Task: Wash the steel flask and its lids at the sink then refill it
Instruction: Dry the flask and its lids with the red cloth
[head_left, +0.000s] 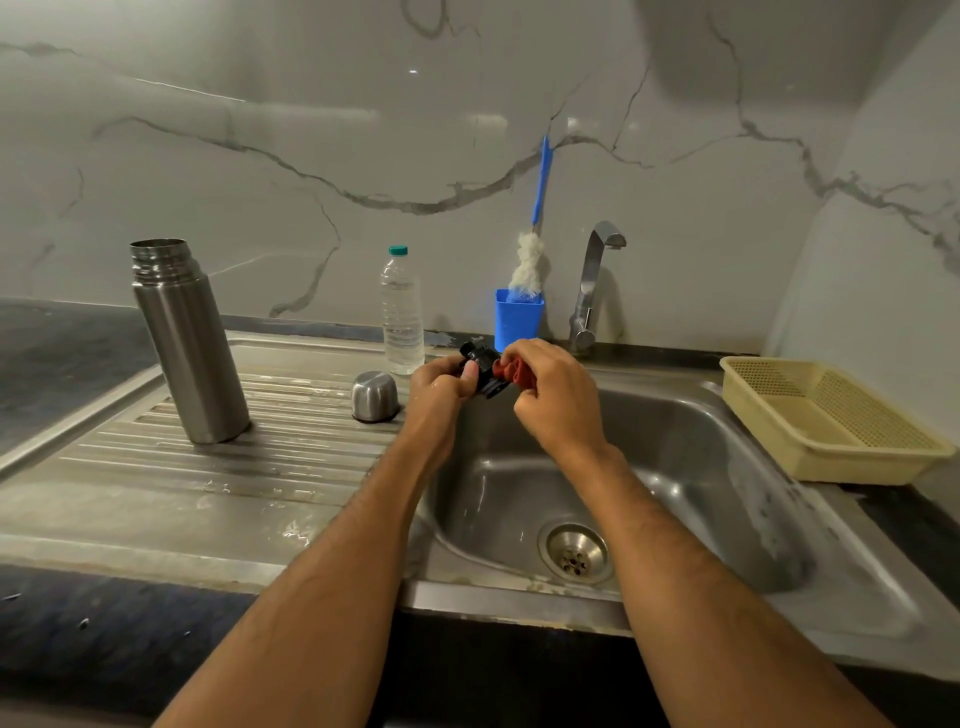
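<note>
Along the marble-veined back wall, a steel sink unit is spanning the dark counter, its ribbed drainboard lying to the left and its basin sitting to the right, with the drain showing in the basin floor. The drainboard is showing wet patches. A cream plastic basket is resting on the counter just right of the basin. The steel flask is standing upright and uncapped on the drainboard, well left of the hands. A tap is rising behind the basin; no water is running from it. A blue-handled bottle brush is standing in a blue cup just left of the tap. A clear water bottle with a green cap is standing at the back of the drainboard. The steel cup lid is sitting upside down on the drainboard, between the flask and the basin.

Above the basin's back left corner, the left hand is gripping the black inner lid, fingers curled around it and thumb pressing on top. The right hand is clutching a red scrubbing cloth, fingers closed tight over it, and is holding it against the lid. Both forearms are bare.
</note>
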